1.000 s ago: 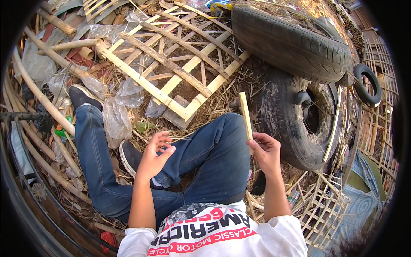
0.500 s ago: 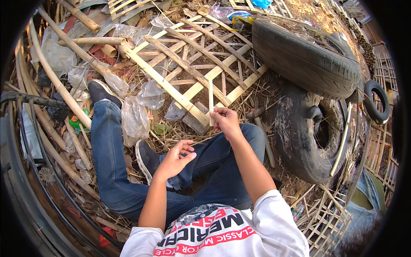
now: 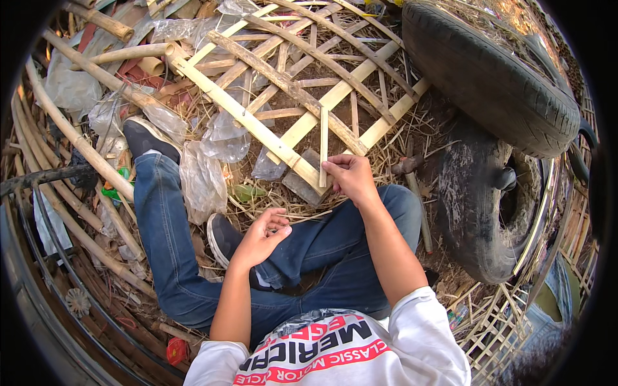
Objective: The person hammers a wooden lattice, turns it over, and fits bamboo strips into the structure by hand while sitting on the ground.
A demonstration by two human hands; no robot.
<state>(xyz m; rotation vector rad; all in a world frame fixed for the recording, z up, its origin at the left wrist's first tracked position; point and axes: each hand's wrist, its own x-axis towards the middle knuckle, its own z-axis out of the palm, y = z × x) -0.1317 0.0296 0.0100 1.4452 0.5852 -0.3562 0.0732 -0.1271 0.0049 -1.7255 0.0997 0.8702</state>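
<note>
Judge bamboo lattice (image 3: 336,95) well advanced, already cross-laid across most of its span. Find left hand (image 3: 261,238) empty, fingers loosely curled, on near side of lattice, and right hand (image 3: 353,179) pinched on short strip (image 3: 324,143) over lattice's near corner; treat strip as not yet fixed.

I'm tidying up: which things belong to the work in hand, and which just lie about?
Seemingly in use:
thin bamboo strip, in the right hand
bamboo lattice
grey block at the lattice's corner

Seemingly just lying about:
upper tyre
lower tyre
clear plastic bag
</note>
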